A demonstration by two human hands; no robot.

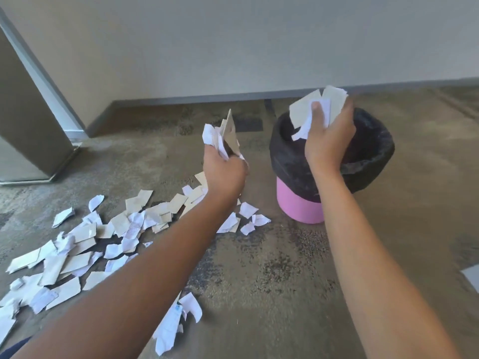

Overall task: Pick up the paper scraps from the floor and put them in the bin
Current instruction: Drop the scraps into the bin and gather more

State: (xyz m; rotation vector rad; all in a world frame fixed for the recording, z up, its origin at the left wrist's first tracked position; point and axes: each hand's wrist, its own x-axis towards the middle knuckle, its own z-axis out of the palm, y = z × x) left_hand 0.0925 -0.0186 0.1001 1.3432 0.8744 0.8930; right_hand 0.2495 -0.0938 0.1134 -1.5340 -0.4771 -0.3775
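Observation:
My right hand (328,141) grips a bunch of white and beige paper scraps (320,107) directly above the open mouth of the bin (298,206), a pink tub lined with a black bag. My left hand (224,172) holds another bunch of paper scraps (224,136), raised above the floor just left of the bin. Several torn paper scraps (85,244) lie scattered on the carpet from the lower left up to the bin's foot.
A wall with a grey skirting board (207,99) runs behind the bin. A door frame and panel (33,120) stand at the left. A grey sheet edge (473,277) shows at the right border. Patterned carpet (272,281) spreads between my arms.

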